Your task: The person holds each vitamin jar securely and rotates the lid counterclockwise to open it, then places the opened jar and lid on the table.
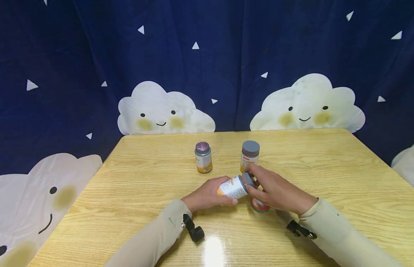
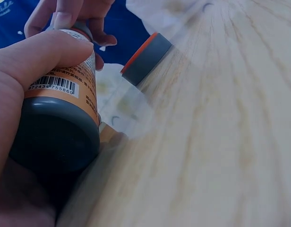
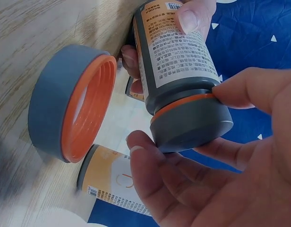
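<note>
A grey pill bottle (image 1: 234, 188) with a white and orange label is held tilted above the table. My left hand (image 1: 212, 193) grips its body, thumb along the label in the left wrist view. At the other end, the fingers and thumb of my right hand (image 1: 277, 188) hold the grey cap (image 3: 192, 124), whose orange ring shows at the bottle's neck. Below the right hand, a loose cap (image 3: 72, 104) with an orange threaded inside lies on the table (image 1: 153, 178); the hand partly covers it in the head view.
Behind the hands stand two more bottles. The left bottle (image 1: 203, 157) has no cap and shows a shiny purple seal on its mouth; the right bottle (image 1: 250, 155) wears a grey cap. A dark blue curtain (image 1: 227, 55) with clouds hangs behind the table.
</note>
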Available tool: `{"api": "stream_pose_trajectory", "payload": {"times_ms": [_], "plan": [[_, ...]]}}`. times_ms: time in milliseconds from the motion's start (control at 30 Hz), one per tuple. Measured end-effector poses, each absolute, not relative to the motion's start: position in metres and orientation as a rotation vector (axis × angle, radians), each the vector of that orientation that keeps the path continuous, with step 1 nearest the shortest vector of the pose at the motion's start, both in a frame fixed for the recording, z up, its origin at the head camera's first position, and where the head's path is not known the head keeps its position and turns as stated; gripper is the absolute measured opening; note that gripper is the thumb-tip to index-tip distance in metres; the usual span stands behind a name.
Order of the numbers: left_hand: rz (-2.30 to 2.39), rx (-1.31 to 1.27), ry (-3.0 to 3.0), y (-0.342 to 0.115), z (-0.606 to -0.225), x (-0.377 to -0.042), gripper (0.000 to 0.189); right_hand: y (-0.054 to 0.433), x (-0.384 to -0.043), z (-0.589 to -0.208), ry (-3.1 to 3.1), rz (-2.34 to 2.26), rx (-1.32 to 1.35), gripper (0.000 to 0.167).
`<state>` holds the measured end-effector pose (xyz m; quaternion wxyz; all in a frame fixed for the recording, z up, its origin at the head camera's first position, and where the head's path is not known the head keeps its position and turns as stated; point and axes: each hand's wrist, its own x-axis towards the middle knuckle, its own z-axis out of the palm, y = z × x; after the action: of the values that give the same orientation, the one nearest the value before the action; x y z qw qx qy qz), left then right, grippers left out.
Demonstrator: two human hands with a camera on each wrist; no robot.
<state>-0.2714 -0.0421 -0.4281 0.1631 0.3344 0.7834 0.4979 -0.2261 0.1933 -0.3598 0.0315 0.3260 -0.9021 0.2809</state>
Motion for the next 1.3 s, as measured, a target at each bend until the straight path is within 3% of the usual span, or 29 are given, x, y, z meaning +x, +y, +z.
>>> {"api": "stream_pose_trajectory", "payload": {"times_ms": [1300], "plan": [[1.442, 0.926, 2.202, -0.043, -0.430, -0.271, 0.041, 0.186, -0.225, -0.371, -2.765, 0.877, 0.914, 0.030]]}}
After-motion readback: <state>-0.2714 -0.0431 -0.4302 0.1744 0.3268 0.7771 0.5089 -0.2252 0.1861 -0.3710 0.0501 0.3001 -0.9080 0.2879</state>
